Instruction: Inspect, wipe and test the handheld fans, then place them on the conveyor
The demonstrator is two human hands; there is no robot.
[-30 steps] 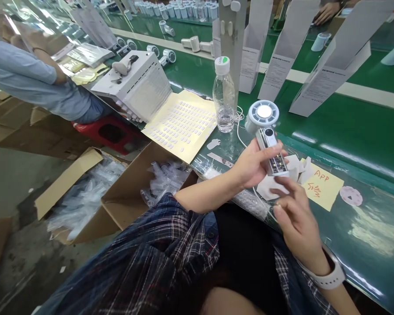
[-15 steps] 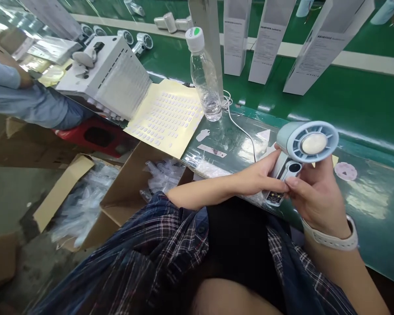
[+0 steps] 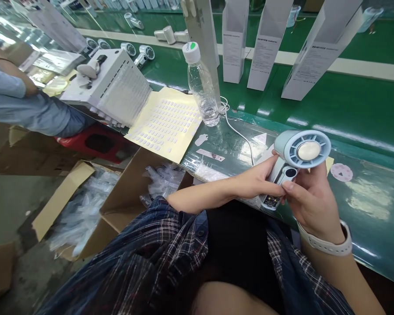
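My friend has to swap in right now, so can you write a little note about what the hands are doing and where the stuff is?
Left hand: grips the handheld fan low on its handle.
Right hand: holds the handle too, thumb pressed on its front.
Fan: above the bench edge, round head up, facing the camera.
Nearby: sticker sheet, water bottle, white cable, upright white boxes.
Done or left: cannot tell from this view.

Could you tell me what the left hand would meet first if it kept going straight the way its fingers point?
The left hand points right, already on the handheld fan; just beyond is the right hand gripping that handle.
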